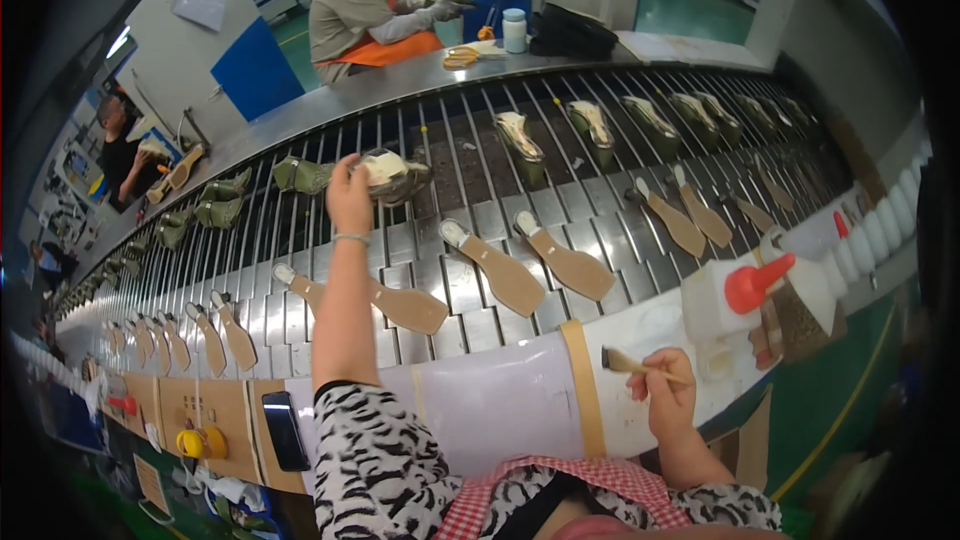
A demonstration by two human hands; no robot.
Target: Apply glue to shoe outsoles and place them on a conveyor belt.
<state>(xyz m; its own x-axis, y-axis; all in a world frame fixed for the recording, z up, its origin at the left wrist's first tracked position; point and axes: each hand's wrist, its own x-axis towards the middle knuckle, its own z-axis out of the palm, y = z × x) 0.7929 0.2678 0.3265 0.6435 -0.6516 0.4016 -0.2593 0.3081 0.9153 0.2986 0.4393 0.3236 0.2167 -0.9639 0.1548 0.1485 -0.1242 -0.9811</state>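
My left hand reaches across the conveyor and grips one end of an olive-green shoe upper, whose cream underside faces up. The upper looks slightly blurred. In my right hand, held above the near ledge, a flat brush is pinched by its wooden handle, with its dark bristles pointing left. Below my left hand, a tan shoe sole lies partly behind my forearm. Two more tan soles with pale heel tips lie to its right on the metal slats.
More green uppers stand along the conveyor rods. A white bottle with a red nozzle stands by the near ledge at right. A phone lies at left. Across the line, a gloved co-worker works beside a white jar.
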